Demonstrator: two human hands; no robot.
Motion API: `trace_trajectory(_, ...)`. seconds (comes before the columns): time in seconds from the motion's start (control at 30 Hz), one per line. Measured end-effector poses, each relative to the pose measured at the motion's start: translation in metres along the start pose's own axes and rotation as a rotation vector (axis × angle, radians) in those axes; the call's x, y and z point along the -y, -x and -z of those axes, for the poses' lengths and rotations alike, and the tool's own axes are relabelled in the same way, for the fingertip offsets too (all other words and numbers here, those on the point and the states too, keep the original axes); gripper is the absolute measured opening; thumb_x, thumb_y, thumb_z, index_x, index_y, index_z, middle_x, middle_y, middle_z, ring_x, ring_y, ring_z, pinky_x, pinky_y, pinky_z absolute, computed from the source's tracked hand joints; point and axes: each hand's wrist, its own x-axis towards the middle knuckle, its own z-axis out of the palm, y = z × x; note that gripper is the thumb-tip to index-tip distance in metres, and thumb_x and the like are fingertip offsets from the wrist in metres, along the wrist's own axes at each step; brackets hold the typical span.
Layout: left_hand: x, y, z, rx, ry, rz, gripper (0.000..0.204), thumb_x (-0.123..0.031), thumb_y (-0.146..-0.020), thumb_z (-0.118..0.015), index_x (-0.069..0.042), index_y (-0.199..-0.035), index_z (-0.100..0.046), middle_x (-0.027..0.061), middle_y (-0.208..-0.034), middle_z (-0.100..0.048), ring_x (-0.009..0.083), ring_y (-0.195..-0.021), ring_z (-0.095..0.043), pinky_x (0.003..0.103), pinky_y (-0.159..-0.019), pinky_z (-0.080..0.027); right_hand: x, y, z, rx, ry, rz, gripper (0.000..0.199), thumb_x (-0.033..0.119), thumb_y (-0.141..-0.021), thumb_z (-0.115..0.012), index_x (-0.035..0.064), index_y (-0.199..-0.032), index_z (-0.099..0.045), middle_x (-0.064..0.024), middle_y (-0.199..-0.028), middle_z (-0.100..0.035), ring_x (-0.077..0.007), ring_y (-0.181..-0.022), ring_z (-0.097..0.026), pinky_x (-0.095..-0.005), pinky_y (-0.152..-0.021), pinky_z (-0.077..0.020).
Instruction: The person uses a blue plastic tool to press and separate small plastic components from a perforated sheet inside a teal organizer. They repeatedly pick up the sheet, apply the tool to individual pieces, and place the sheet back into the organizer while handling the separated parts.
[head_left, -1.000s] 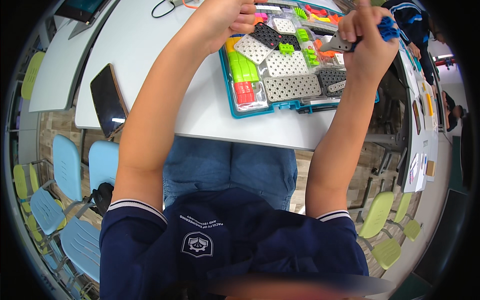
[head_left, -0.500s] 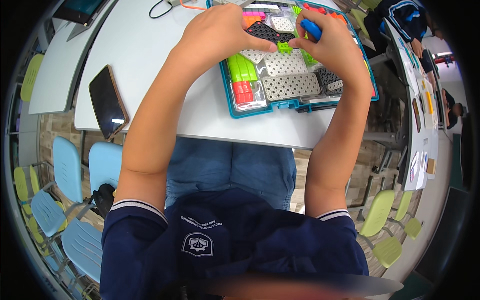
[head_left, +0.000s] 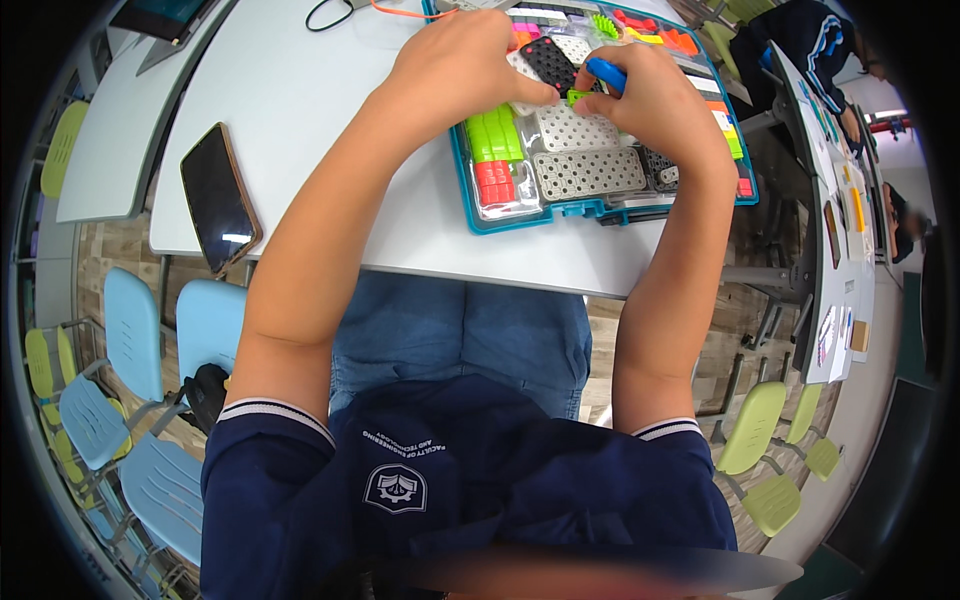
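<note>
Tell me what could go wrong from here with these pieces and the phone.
The small green piece by the right hand could slip among the perforated plates. The blue object that hand also holds may hamper its grip. The phone lies at the table's edge and might get knocked off.

White lettering [head_left: 403, 447], crest [head_left: 395, 488] on shirt [head_left: 500, 490]

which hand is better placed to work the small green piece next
Probably the right hand: its fingertips are at the green piece, though it holds a blue object. The left hand, its thumb nearby, seems slightly farther off.
</note>
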Motion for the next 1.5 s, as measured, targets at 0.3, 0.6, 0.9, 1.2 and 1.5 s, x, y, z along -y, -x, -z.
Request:
trace_trajectory(0.3,0.014,-0.016,-0.006,0.106,0.18,0.009,0.061,-0.052,-0.069,-0.086,0.0,-0.1,-0.077,0.0144,-0.095,-0.074,0.0205,-0.08,-0.073,0.031,-0.071,-0.056,-0.002,0.001,0.0,-0.034,-0.007,0.035,0.02,0.014,-0.079,-0.084,0.0022,-0.091,-0.073,-0.0121,-0.082,-0.068,-0.0243,-0.073,-0.062,-0.037,-0.069,-0.0498)
trace_trajectory(0.6,0.017,-0.028,-0.012,-0.089,0.563,0.026,0.046,-0.032,-0.098,-0.067,0.004,-0.126,-0.065,0.0174,-0.094,-0.075,0.0228,-0.08,-0.072,0.035,-0.073,-0.056,0.012,0.003,0.024,-0.299,-0.074,-0.074,0.016,0.018,-0.088,-0.079,0.0057,-0.094,-0.073,-0.0085,-0.064,-0.061,-0.0163,-0.058,-0.057,-0.0328,-0.058,-0.0449)
trace_trajectory(0.9,-0.011,-0.016,-0.028,-0.07,0.996,-0.018,0.029,-0.021,-0.103,-0.06,0.002,-0.12,-0.065,0.0005,-0.085,-0.065,0.0072,-0.068,-0.057,0.025,-0.059,-0.047,0.021,-0.002,0.02,-0.699,-0.228,0.014,0.009,0.006,-0.086,-0.076,-0.0001,-0.089,-0.071,-0.0077,-0.062,-0.061,-0.0129,-0.056,-0.053,-0.0306,-0.056,-0.0431)
trace_trajectory(1.2,0.0,-0.016,-0.016,0.357,1.343,0.039,0.015,-0.023,-0.096,-0.064,-0.009,-0.095,-0.059,-0.0082,-0.069,-0.042,0.0025,-0.055,-0.032,0.021,-0.05,-0.025,0.02,-0.004,0.016,-0.687,-0.13,0.041,0.008,0.006,-0.086,-0.076,0.0021,-0.09,-0.07,-0.0135,-0.062,-0.06,-0.0221,-0.052,-0.055,-0.0344,-0.054,-0.0431)
trace_trajectory(1.5,0.004,-0.023,-0.022,0.102,1.191,0.128,0.021,-0.023,-0.098,-0.064,-0.003,-0.106,-0.064,-0.0029,-0.077,-0.056,0.0046,-0.063,-0.047,0.023,-0.054,-0.037,0.01,-0.002,0.017,-0.632,-0.121,0.042,0.011,0.005,-0.084,-0.077,0.0003,-0.092,-0.071,-0.0198,-0.071,-0.066,-0.0307,-0.059,-0.062,-0.0368,-0.06,-0.0476)
